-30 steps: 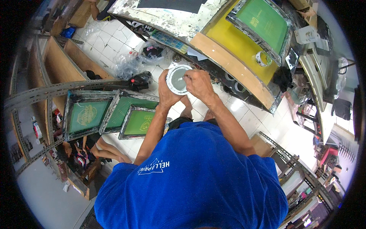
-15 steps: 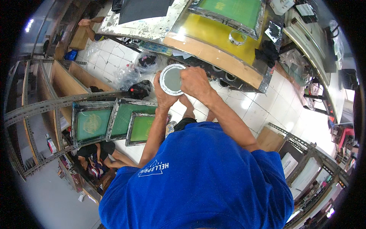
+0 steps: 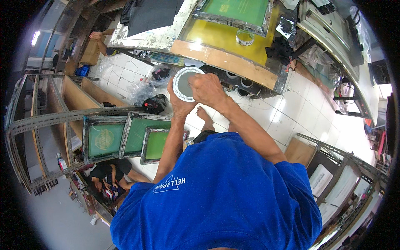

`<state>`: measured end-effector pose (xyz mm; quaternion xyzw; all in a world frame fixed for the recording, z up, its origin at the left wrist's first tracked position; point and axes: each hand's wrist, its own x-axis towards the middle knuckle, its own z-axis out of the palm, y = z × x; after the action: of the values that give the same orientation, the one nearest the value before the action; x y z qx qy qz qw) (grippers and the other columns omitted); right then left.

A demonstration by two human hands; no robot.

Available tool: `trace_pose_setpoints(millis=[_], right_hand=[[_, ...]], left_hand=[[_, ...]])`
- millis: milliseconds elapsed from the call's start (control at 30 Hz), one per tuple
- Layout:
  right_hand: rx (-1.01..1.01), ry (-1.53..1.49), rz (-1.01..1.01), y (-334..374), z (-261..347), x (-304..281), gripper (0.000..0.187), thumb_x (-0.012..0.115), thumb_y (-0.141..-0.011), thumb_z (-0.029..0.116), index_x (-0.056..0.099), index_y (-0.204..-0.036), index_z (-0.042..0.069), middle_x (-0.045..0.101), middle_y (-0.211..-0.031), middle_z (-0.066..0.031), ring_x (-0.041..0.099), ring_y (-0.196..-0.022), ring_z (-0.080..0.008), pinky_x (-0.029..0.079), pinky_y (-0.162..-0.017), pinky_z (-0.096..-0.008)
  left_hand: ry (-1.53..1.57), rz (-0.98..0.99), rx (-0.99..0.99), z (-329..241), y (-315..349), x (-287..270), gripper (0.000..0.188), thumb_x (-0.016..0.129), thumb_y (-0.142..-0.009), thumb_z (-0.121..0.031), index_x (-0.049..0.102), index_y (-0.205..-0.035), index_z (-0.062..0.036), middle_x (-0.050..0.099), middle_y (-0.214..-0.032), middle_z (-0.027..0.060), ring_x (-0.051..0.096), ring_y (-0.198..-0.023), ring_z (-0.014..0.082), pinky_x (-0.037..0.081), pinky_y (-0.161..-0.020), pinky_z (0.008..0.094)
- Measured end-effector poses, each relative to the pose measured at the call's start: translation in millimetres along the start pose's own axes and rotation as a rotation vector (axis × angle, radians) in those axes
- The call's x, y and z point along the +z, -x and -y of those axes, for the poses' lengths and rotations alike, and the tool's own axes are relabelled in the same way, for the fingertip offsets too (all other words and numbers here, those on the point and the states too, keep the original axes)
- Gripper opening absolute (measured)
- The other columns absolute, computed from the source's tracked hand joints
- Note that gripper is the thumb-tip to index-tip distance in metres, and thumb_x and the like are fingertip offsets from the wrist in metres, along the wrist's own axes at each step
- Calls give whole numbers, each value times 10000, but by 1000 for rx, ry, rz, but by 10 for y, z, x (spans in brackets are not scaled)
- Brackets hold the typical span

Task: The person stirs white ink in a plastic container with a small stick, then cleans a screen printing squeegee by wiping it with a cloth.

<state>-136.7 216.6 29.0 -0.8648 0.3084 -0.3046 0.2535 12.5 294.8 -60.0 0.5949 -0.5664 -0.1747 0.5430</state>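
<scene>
In front of my chest I hold a round tub (image 3: 176, 88) with a smeared white rim and a grey inside. My left hand (image 3: 179, 106) is wrapped round its left and near side. Over the right part of the tub's mouth is my right hand (image 3: 207, 88), with its fingers curled closed. Whatever those fingers hold, if anything, is hidden from above.
A worktable (image 3: 225, 56) ahead bears a green-meshed screen frame (image 3: 237, 14) and a roll of clear tape (image 3: 245, 38). Several framed screens (image 3: 104, 139) lean by a metal rack (image 3: 62, 116) at left. Plastic bags (image 3: 154, 103) lie on the tiled floor. Another person (image 3: 110, 173) sits at lower left.
My right hand has shifted from the tub's right rim to further over its mouth. The tub stays in my left hand. The view has shifted slightly, so the table appears further left.
</scene>
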Motion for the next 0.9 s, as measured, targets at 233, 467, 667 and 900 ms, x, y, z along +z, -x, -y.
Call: trace_pose_setpoints(millis=[233, 467, 667, 900], right_hand=[[-8, 91, -52, 16, -35, -117, 145, 628, -679, 113, 693, -747, 1, 680, -803, -223, 681, -727, -398, 551, -646, -470], [52, 139, 204, 78, -27, -133, 164, 651, -676, 129, 707, -758, -1, 690, -817, -233, 698, -741, -380, 564, -669, -460], [159, 207, 116, 79, -93, -179, 147, 632, -741, 126, 700, -771, -1, 676, -784, -247, 679, -742, -403, 547, -706, -479], [122, 110, -47, 176, -248, 104, 142, 651, -693, 127, 694, -700, -8, 682, -771, -246, 685, -713, -414, 563, -690, -467]], left_hand=[[-13, -12, -5, -103, -18, 47, 1196, 977, -502, -195, 236, -1426, -26, 496, -1331, 185, 523, -1227, 294, 431, -1051, 417], [-145, -41, 20, -326, 18, 41, 1045, 952, -505, -185, 350, -1340, -6, 549, -1226, 182, 578, -1106, 287, 469, -966, 391], [-169, 89, -100, -428, 16, 61, 1115, 971, -492, -245, 335, -1373, 4, 542, -1258, 190, 557, -1161, 318, 443, -1010, 424], [-198, 28, -100, -125, 203, 84, 1016, 937, -504, -229, 412, -1340, 11, 530, -1252, 224, 518, -1189, 389, 454, -981, 452]])
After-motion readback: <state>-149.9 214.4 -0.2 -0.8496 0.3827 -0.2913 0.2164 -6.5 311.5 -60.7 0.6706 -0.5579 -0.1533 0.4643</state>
